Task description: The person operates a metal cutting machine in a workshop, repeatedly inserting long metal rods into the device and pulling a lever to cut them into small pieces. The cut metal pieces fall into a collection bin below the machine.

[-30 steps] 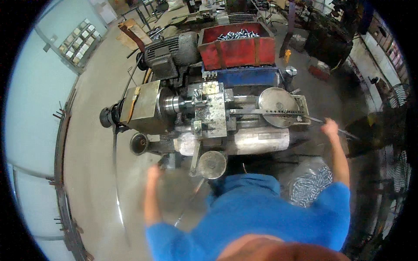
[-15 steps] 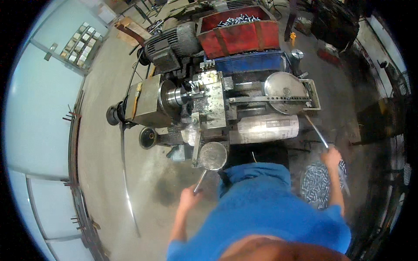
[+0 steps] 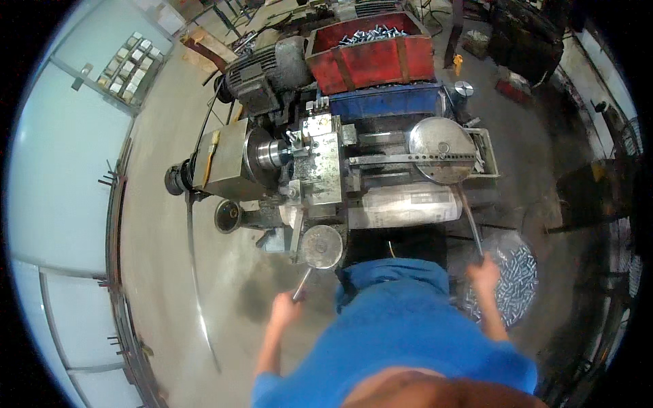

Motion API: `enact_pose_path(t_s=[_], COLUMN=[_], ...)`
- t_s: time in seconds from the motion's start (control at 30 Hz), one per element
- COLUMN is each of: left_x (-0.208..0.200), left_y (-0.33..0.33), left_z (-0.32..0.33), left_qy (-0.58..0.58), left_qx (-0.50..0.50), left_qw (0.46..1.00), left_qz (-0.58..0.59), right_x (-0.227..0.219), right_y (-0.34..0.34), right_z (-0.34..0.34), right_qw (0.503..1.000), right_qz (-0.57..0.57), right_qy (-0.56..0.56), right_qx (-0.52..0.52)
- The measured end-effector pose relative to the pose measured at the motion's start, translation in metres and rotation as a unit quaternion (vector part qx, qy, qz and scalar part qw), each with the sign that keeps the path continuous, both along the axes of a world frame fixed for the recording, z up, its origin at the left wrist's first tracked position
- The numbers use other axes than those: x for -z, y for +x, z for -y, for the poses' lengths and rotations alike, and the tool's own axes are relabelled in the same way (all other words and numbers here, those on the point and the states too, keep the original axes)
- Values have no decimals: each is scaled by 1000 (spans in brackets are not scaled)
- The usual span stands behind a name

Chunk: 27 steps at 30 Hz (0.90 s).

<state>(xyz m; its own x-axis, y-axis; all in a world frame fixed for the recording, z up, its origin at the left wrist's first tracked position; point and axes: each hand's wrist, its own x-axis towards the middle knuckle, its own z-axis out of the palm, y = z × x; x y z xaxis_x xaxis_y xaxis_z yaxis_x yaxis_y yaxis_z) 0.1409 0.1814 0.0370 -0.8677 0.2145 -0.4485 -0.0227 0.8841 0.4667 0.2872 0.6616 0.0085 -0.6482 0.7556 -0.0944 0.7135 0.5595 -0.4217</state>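
Observation:
A small metal lathe stands in front of me, its chuck on the left side of the slide. My left hand is closed round a metal lever handle that runs up to a small round disc at the lathe's front. On the right, my right hand grips a longer lever handle, which reaches up to a large round plate. A perforated bar links that plate with the slide. Both hands' fingertips are partly hidden.
Behind the lathe, a red bin of small metal pieces sits above a blue bin. A motor stands at the back left. Many shiny metal pieces lie in a pile beside my right hand. A long rod extends across the left floor.
My right hand has swung left with the long lever, and the large plate has turned. The slide has shifted slightly left toward the chuck. My left hand moved a little left with its lever.

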Motion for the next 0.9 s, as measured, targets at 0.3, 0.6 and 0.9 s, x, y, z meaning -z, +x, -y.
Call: enact_pose_path(t_s=[0.3,0.6,0.9], left_x=[14,11,128], left_y=[-3,-39,-180], left_z=[8,17,135], left_qy=[49,364,-193], left_qx=[-12,-11,-23], left_qw=[993,877,969], left_qz=[107,313,-154], right_x=[22,27,72], right_y=[-25,-166,-87], right_z=[-171,-207,-59], right_qw=[949,939,981], right_qz=[75,26,-141], right_qy=[297,341,85], right_qx=[-78,42,-102])
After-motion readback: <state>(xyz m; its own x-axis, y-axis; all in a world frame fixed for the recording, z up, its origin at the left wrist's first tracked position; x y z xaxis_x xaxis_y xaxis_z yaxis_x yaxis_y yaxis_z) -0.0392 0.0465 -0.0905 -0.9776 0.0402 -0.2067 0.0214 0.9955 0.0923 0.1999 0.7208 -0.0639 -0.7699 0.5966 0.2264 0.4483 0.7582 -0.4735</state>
